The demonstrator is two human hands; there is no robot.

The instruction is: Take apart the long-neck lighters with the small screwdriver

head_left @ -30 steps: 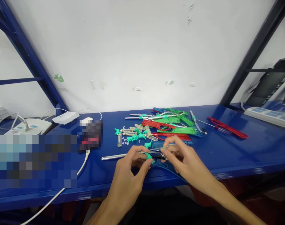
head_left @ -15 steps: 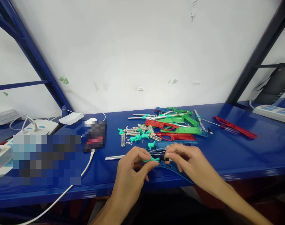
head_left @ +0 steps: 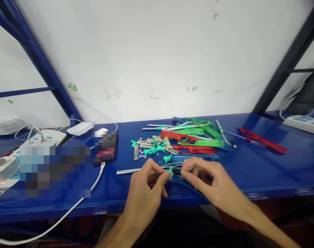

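My left hand (head_left: 145,194) pinches a small green plastic trigger (head_left: 170,170) between thumb and forefinger. Close on its right, my right hand (head_left: 215,179) is closed in a pinch on a small black piece (head_left: 177,173), mostly hidden by the fingertips; thin wires run near it. Both hands are just above a blue lighter shell half (head_left: 189,184) at the table's front. From behind my left hand a silver lighter tube (head_left: 128,171) sticks out to the left. Another green trigger (head_left: 167,158) lies just beyond the hands.
Behind the hands lie red lighter shells (head_left: 194,150), green shells (head_left: 208,143), clear fuel tanks (head_left: 136,152) and metal tubes. A red shell (head_left: 262,139) is at right. On the left are a phone (head_left: 105,151), a white cable (head_left: 79,203) and power strips (head_left: 51,136).
The green trigger has turned more upright in my left fingers, and a small gap shows between it and my right fingertips. The view has shifted slightly.
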